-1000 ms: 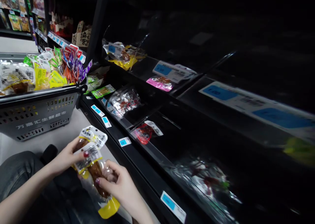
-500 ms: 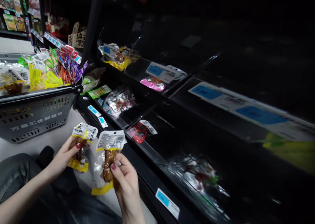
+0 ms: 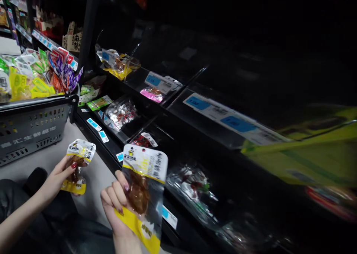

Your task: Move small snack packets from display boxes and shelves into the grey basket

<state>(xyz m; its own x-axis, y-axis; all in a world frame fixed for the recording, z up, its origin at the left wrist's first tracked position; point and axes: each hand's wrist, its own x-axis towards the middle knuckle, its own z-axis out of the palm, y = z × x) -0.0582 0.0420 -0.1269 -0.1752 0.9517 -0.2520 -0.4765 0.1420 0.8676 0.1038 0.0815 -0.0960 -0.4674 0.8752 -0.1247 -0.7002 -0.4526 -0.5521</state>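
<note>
My right hand (image 3: 118, 205) gripped one snack pack (image 3: 143, 189) by its lower edge. My left hand (image 3: 57, 177) pinched another pack (image 3: 77, 164) mid-body. Both seemed light, floppy and slick, best held at the seams.

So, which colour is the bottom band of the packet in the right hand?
Yellow, on the packet in the right hand; head view.

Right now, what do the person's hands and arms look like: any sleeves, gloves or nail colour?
Both forearms are bare, with no sleeves or gloves in view. The left hand and right hand have dark red polished nails. No rings, watch or bracelets show in the head view.
</note>
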